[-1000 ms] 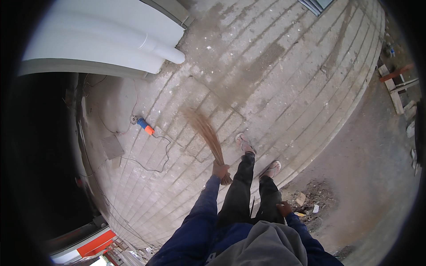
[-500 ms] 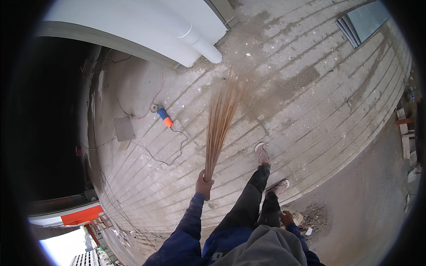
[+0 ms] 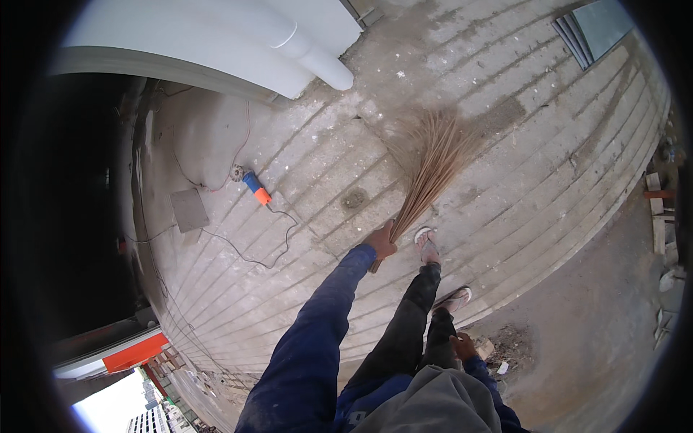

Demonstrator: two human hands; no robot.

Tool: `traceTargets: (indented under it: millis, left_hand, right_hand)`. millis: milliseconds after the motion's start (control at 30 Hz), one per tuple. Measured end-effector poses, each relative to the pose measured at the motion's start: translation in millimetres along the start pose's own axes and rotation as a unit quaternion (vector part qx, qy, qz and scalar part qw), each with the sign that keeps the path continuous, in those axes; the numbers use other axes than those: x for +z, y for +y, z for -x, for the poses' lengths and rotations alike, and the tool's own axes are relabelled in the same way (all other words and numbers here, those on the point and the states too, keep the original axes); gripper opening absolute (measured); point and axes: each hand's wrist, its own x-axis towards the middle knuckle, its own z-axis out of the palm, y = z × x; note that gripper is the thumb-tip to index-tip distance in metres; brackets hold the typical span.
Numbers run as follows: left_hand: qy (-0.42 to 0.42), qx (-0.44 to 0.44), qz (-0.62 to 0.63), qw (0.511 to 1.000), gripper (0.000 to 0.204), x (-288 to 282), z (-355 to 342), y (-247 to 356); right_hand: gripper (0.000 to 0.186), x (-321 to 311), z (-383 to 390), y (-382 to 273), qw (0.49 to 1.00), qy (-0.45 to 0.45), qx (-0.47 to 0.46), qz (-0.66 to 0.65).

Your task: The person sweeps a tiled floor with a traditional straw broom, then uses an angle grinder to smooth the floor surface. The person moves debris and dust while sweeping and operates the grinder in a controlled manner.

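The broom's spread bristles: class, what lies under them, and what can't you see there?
Under the broom, held in the left hand, lies dusty grey paving with straight joints. Paving shows around the bristle fan; whatever dust or debris sits directly beneath it is covered.

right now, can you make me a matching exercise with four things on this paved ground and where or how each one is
Things:
1. straw-coloured bundle broom
2. blue and orange power tool
3. flat grey square slab
4. white round pipe

Places or states:
A. lying left of the power tool, beside a thin cable
B. held at its base by the left hand, bristles fanned on the paving
C. against the white wall at the top of the view
D. lying on the paving with a dark cord trailing from it

Pairs: 1-B, 2-D, 3-A, 4-C
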Motion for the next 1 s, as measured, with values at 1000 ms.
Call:
traceTargets:
  millis: [1000]
  left_hand:
    - [-0.028, -0.007, 0.013, 0.999, 0.089, -129, -199, 112]
  right_hand:
    - [0.075, -56, 24, -111, 0.998, 0.044, 0.027, -0.044]
